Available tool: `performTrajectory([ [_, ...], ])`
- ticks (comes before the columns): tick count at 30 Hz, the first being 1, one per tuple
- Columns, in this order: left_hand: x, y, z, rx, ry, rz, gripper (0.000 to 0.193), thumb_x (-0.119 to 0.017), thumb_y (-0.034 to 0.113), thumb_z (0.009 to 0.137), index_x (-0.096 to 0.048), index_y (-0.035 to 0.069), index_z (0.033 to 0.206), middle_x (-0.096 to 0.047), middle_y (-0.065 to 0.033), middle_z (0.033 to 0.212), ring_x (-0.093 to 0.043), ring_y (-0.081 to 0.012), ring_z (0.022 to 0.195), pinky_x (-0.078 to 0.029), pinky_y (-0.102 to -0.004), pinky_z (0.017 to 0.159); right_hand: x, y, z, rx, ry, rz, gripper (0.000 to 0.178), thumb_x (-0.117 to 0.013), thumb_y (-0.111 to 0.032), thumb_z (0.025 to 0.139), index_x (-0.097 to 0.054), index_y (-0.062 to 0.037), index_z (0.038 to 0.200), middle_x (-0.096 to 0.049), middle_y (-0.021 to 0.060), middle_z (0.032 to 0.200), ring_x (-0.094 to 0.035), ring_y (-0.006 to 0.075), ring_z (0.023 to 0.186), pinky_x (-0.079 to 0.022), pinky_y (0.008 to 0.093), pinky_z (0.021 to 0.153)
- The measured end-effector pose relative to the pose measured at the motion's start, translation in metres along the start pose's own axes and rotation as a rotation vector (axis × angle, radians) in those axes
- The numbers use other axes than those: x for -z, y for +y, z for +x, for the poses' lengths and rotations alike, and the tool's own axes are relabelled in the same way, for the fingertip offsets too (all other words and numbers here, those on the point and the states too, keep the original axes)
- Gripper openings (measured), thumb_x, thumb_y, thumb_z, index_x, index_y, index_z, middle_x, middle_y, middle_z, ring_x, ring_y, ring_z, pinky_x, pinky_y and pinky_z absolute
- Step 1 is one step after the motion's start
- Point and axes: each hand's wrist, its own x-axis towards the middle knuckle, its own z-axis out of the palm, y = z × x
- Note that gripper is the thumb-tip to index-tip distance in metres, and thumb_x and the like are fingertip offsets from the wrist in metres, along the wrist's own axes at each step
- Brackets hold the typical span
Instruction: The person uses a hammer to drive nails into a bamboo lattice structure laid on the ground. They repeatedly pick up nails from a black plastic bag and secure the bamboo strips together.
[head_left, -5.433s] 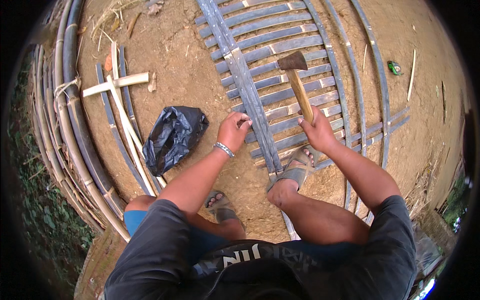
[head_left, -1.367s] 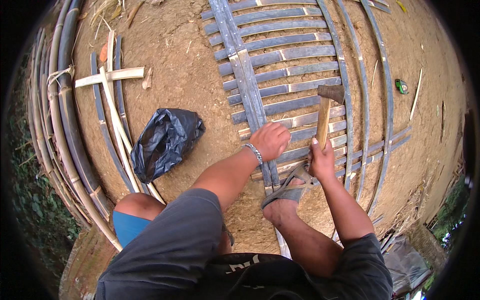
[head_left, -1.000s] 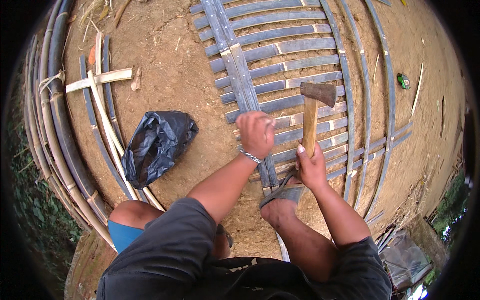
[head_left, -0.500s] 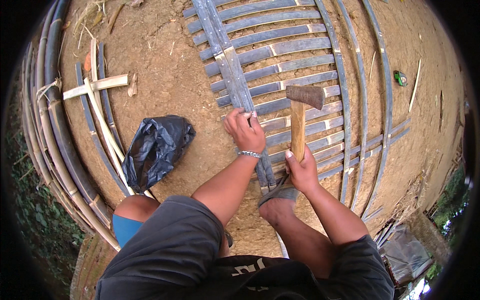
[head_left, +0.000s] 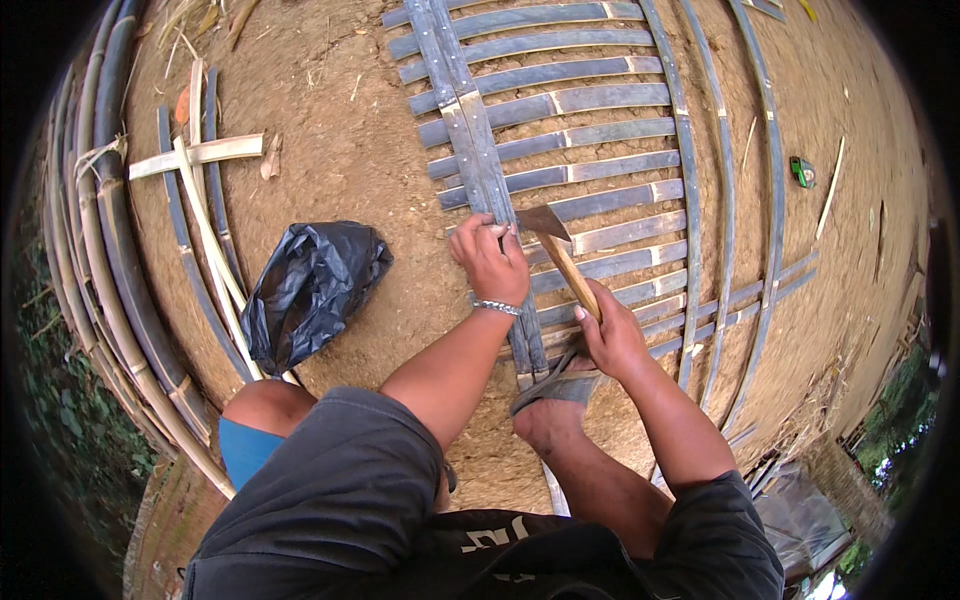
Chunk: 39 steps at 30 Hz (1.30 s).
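My right hand [head_left: 612, 335] is wrapped round the wooden handle of a hatchet [head_left: 570, 270]. The hatchet tilts to the left, its rusty head close beside my left fingertips. Fingers and thumb pinched together, my left hand [head_left: 490, 262] rests on the dark double bamboo rail [head_left: 470, 130]; whatever is in the pinch is too small to make out. Small pale dots run along this rail, which lies across the ends of several bamboo slats [head_left: 590, 130]. My sandalled foot [head_left: 555, 395] is at the rail's near end.
A black plastic bag [head_left: 318, 290] lies left of my arm, with crossed bamboo strips [head_left: 200, 155] beyond it. Long bamboo poles [head_left: 115, 210] line the left side. More long strips [head_left: 725, 200] lie at right, and a green tape measure [head_left: 802, 172] sits on the dirt.
The hatchet has swung down and left from upright, bringing its head beside my left fingers. My left hand has kept its place on the rail. The view has shifted slightly.
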Motion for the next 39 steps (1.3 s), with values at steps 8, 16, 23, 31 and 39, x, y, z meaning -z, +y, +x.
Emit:
performTrajectory([
  [8, 0.002, 0.000, 0.000, -0.022, -0.026, 0.016, 0.020, -0.067, 0.000, 0.081, -0.055, 0.004, 0.096, -0.054, -0.0159, 0.122, -0.049, -0.0389, 0.117, -0.035, -0.0537, 0.104, 0.001, 0.015, 0.006, 0.069, -0.027, -0.214, 0.045, -0.063, -0.017, 0.099, -0.052, -0.0099, 0.142, -0.068, 0.0220, 0.123, -0.068, 0.0455, 0.103, -0.058, 0.0489, 0.085],
  [16, 0.003, 0.001, -0.001, -0.007, -0.052, 0.025, 0.022, -0.066, -0.002, 0.078, -0.055, 0.003, 0.096, -0.053, -0.0167, 0.124, -0.048, -0.0396, 0.118, -0.033, -0.0543, 0.105, 0.000, 0.017, 0.001, 0.110, -0.009, -0.204, 0.048, -0.066, -0.014, 0.096, -0.053, -0.0110, 0.142, -0.069, 0.0213, 0.121, -0.069, 0.0441, 0.099, -0.058, 0.0494, 0.082],
  [23, 0.004, 0.003, 0.001, -0.003, -0.052, 0.031, 0.022, -0.066, -0.001, 0.078, -0.055, 0.003, 0.097, -0.053, -0.0168, 0.124, -0.048, -0.0394, 0.117, -0.033, -0.0542, 0.105, -0.001, 0.020, -0.005, 0.183, 0.055, -0.136, 0.045, -0.066, -0.013, 0.097, -0.055, -0.0111, 0.140, -0.069, 0.0212, 0.122, -0.069, 0.0438, 0.102, -0.058, 0.0480, 0.082],
  [31, 0.000, 0.002, 0.000, 0.000, -0.021, 0.026, 0.020, -0.067, 0.001, 0.079, -0.057, 0.004, 0.096, -0.054, -0.0161, 0.124, -0.048, -0.0390, 0.118, -0.033, -0.0545, 0.105, -0.008, 0.018, -0.007, 0.157, 0.104, -0.096, 0.044, -0.065, -0.015, 0.097, -0.056, -0.0109, 0.140, -0.069, 0.0227, 0.122, -0.068, 0.0450, 0.103, -0.057, 0.0484, 0.085],
  [39, -0.002, 0.001, -0.002, 0.022, -0.038, 0.050, 0.016, -0.068, 0.007, 0.084, -0.058, 0.005, 0.096, -0.053, -0.0150, 0.126, -0.047, -0.0382, 0.119, -0.033, -0.0550, 0.105, 0.000, 0.010, -0.001, -0.033, 0.067, -0.082, 0.045, -0.063, -0.016, 0.100, -0.054, -0.0089, 0.143, -0.069, 0.0243, 0.118, -0.069, 0.0452, 0.102, -0.056, 0.0479, 0.086],
])
